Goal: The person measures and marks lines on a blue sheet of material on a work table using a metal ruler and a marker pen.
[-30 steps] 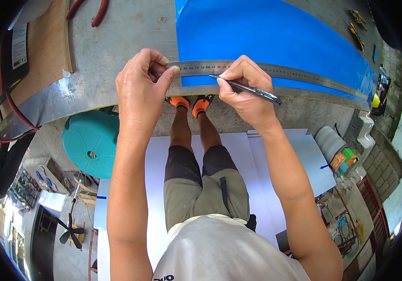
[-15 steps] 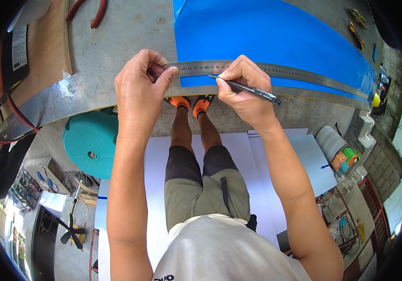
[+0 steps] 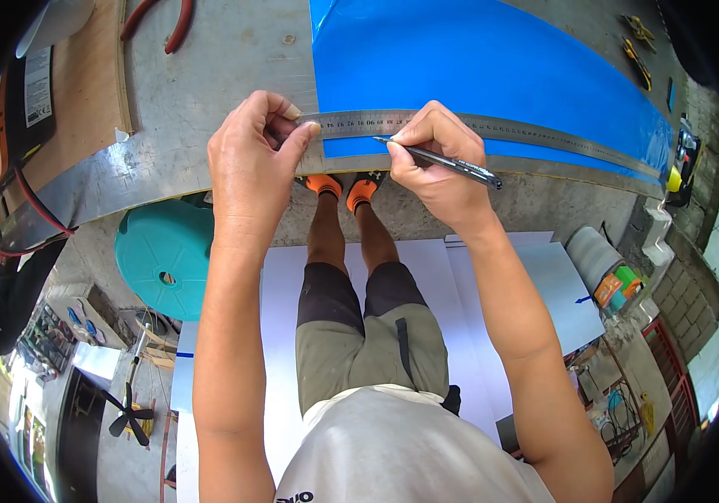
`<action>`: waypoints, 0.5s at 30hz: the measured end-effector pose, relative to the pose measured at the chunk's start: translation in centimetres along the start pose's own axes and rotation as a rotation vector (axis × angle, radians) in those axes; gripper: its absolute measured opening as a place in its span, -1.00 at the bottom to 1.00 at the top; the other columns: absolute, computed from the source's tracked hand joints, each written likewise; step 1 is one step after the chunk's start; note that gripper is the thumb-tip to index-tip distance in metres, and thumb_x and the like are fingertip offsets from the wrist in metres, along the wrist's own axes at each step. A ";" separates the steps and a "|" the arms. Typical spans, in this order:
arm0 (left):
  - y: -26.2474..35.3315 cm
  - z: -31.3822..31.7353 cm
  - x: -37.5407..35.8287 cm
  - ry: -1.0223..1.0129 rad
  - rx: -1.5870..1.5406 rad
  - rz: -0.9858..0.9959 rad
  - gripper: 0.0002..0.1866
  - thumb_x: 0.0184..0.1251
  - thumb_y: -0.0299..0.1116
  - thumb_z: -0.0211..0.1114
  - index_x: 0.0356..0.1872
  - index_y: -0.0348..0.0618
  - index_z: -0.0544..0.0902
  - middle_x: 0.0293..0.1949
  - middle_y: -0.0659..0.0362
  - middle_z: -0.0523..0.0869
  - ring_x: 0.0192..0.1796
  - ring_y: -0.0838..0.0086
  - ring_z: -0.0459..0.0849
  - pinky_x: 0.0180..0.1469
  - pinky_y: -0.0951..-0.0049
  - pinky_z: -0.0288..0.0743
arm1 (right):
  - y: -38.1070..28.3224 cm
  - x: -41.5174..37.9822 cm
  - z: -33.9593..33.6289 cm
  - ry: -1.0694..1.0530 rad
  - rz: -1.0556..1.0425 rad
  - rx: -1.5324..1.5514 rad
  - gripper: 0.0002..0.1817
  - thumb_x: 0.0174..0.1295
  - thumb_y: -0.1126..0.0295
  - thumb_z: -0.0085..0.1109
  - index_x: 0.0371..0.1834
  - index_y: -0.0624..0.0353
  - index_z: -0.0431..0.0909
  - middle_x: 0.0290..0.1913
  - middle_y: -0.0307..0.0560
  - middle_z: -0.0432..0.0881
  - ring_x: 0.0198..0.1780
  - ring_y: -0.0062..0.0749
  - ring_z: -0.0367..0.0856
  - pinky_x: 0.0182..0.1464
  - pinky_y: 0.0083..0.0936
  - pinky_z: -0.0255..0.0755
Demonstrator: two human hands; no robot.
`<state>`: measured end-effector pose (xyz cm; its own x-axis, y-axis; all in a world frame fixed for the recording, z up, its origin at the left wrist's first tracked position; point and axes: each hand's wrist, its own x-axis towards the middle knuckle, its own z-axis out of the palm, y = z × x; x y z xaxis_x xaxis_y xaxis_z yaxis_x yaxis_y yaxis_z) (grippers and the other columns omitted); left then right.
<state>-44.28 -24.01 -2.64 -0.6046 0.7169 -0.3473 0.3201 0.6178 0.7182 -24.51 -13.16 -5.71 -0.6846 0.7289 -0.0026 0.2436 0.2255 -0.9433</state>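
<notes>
A long steel ruler (image 3: 351, 124) lies across the near part of a blue sheet (image 3: 426, 63) on the metal table (image 3: 225, 63). My left hand (image 3: 257, 147) pinches the ruler's left end, thumb and fingers closed on it just beyond the sheet's left edge. In my right hand (image 3: 442, 159) is a black pen (image 3: 456, 166), held in a writing grip. Its tip points left and rests at or just over the blue strip below the ruler's near edge. Fingers of the right hand are also close to the ruler.
Red-handled pliers (image 3: 179, 27) are at the top left, beside a wooden board (image 3: 83, 92). A yellow cutter (image 3: 637, 64) lies at the top right. Below the table edge are a teal round stool (image 3: 162, 260) and white sheets (image 3: 468, 310) on the floor.
The whole view has shifted very slightly. Both hands, the ruler and the pen keep nearly the same places relative to the blue sheet.
</notes>
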 end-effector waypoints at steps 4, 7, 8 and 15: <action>0.1 0.0 0.0 -0.006 -0.015 -0.004 -0.80 0.32 -0.50 0.60 -0.22 -0.29 0.70 -0.41 0.28 0.74 -0.35 0.68 0.60 -0.27 0.56 0.54 | -0.1 -0.1 0.0 0.004 0.006 0.006 -0.82 0.15 0.73 0.41 -0.35 0.27 0.58 -0.31 -0.13 0.63 -0.28 -0.51 0.66 -0.29 -0.57 0.55; 0.0 0.0 0.0 -0.005 -0.020 0.000 -0.80 0.32 -0.50 0.60 -0.21 -0.29 0.70 -0.41 0.28 0.74 -0.35 0.68 0.59 -0.27 0.57 0.53 | -0.2 -0.1 0.0 0.003 0.016 0.004 -0.82 0.15 0.72 0.41 -0.35 0.27 0.58 -0.31 -0.13 0.63 -0.29 -0.51 0.65 -0.29 -0.56 0.55; 0.0 0.0 0.0 -0.003 -0.016 0.002 -0.80 0.31 -0.50 0.60 -0.21 -0.29 0.70 -0.41 0.28 0.74 -0.35 0.68 0.59 -0.28 0.57 0.53 | -0.2 0.0 0.0 0.002 0.012 -0.003 -0.82 0.15 0.72 0.41 -0.35 0.27 0.58 -0.31 -0.12 0.63 -0.30 -0.51 0.65 -0.30 -0.56 0.55; -0.3 0.1 0.0 0.000 -0.025 0.014 -0.80 0.31 -0.50 0.60 -0.21 -0.29 0.70 -0.41 0.28 0.75 -0.35 0.67 0.60 -0.27 0.56 0.54 | -0.2 0.0 0.2 0.026 0.043 0.041 -0.81 0.16 0.66 0.47 -0.36 0.28 0.58 -0.35 -0.14 0.61 -0.35 -0.49 0.66 -0.31 -0.55 0.58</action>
<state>-44.34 -24.12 -2.87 -0.6004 0.7255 -0.3365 0.3107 0.5993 0.7377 -24.68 -13.30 -5.53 -0.6561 0.7538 -0.0354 0.2436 0.1671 -0.9554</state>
